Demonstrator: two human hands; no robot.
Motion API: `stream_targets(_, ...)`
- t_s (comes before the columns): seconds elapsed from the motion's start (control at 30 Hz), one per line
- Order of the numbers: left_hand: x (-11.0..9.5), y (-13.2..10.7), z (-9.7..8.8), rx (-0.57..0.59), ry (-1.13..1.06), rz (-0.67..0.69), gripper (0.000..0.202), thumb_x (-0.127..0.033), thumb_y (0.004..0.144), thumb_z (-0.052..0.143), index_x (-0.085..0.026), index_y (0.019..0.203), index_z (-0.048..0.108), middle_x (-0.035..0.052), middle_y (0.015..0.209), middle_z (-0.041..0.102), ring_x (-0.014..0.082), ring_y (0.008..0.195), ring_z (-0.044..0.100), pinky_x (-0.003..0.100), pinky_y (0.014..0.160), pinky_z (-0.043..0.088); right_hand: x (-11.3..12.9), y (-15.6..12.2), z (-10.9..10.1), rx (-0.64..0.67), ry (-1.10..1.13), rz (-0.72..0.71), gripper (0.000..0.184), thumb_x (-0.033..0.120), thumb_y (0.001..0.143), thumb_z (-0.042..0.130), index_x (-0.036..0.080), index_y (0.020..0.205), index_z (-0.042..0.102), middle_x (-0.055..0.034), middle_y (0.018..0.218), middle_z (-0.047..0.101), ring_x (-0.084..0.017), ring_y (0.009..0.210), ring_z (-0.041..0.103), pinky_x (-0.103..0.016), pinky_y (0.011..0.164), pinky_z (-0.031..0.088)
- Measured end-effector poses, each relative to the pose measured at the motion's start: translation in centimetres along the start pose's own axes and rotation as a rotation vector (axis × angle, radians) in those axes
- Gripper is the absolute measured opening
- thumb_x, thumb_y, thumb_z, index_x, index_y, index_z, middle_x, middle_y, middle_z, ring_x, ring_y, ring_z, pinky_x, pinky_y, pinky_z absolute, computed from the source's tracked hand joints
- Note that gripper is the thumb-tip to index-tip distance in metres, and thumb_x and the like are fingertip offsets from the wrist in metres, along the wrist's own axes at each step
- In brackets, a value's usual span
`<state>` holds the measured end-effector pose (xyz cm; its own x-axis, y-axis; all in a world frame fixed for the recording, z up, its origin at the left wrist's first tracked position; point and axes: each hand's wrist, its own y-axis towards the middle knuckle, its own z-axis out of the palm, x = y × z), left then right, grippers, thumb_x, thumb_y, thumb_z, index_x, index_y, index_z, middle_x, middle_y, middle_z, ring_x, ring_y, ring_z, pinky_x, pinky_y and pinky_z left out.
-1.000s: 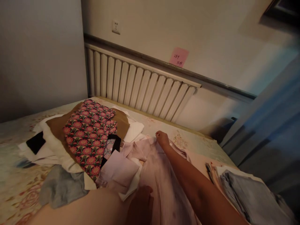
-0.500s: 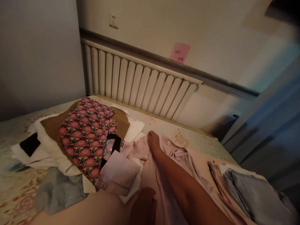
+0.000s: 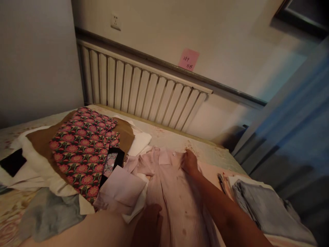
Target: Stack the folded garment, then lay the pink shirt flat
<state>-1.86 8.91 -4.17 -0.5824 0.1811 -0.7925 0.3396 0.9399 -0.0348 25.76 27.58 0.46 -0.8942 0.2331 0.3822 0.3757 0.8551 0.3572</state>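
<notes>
A pale pink button-up shirt (image 3: 174, 192) lies spread front side up, its collar toward the wall and a short sleeve out to the left. My right hand (image 3: 191, 161) is closed on the fabric at its right shoulder. Low in the view and in shadow, my left hand (image 3: 150, 221) rests by the shirt's left side, its fingers dim but seemingly stretched out. Just left of the shirt is a folded pale mauve cloth (image 3: 122, 188), lying partly over a white one.
A heap at left has a floral-print garment (image 3: 82, 147) over brown cloth (image 3: 39, 139), with a grey garment (image 3: 51, 212) in front. Folded grey-blue clothes (image 3: 264, 206) lie at right. Behind the bed (image 3: 169, 133) are a radiator (image 3: 138, 89) and a blue curtain (image 3: 288, 123).
My right hand has moved from the shirt's collar area to its right shoulder. The shirt front now lies flatter and wider. The view has shifted to the right.
</notes>
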Motion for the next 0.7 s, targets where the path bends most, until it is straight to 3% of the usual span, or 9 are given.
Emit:
stream_targets(0.1,-0.2,0.0,-0.1,0.008,0.002,-0.015,0.028,-0.019,0.087,0.039,-0.019,0.103,0.062,0.0079,0.101,0.068,0.0184,0.095,0.062,0.029,0.085,0.044,-5.4,-0.3,-2.4,0.030,-0.095,0.191,0.040,0.023,0.089,0.044,0.010,0.122,0.062,-0.0180,0.119,0.066,-0.024,0.115,0.060,-0.031,0.095,0.042)
stream_targets(0.2,-0.3,0.1,-0.2,0.008,0.005,-0.020,0.029,-0.021,0.087,0.038,-0.019,0.105,0.062,0.0082,0.104,0.068,0.0185,0.097,0.062,0.029,0.086,0.044,-8.5,-0.7,-3.0,0.102,-0.145,0.292,0.037,0.026,0.087,0.050,0.013,0.117,0.066,-0.0168,0.111,0.070,-0.024,0.106,0.065,-0.029,0.087,0.044)
stream_targets(0.4,-0.3,0.1,0.0,-0.023,0.017,-0.030,0.031,-0.025,0.089,0.037,-0.019,0.104,0.063,0.0084,0.102,0.068,0.0197,0.096,0.062,0.032,0.085,0.045,-9.9,-0.3,-2.5,0.193,-0.167,0.328,0.024,0.037,0.084,0.062,0.016,0.091,0.071,-0.0146,0.102,0.071,-0.022,0.098,0.066,-0.026,0.079,0.044)
stream_targets(0.6,-0.4,0.0,0.0,-0.040,-0.016,-0.041,0.029,-0.025,0.089,0.039,-0.020,0.103,0.064,0.0081,0.103,0.069,0.0195,0.095,0.063,0.031,0.084,0.045,-11.3,-0.4,-4.2,0.107,-0.227,0.535,0.031,0.042,0.095,0.056,0.015,0.110,0.062,-0.0095,0.111,0.064,-0.019,0.095,0.063,-0.038,0.083,0.053)
stream_targets(0.7,-0.4,-0.1,0.1,-0.045,-0.017,-0.030,0.028,-0.026,0.089,0.040,-0.020,0.103,0.064,0.0078,0.104,0.069,0.0198,0.096,0.063,0.031,0.086,0.045,-11.5,-1.0,-4.9,0.124,-0.195,0.489,0.031,0.039,0.094,0.057,0.011,0.105,0.064,-0.0114,0.106,0.065,-0.020,0.093,0.064,-0.037,0.081,0.054)
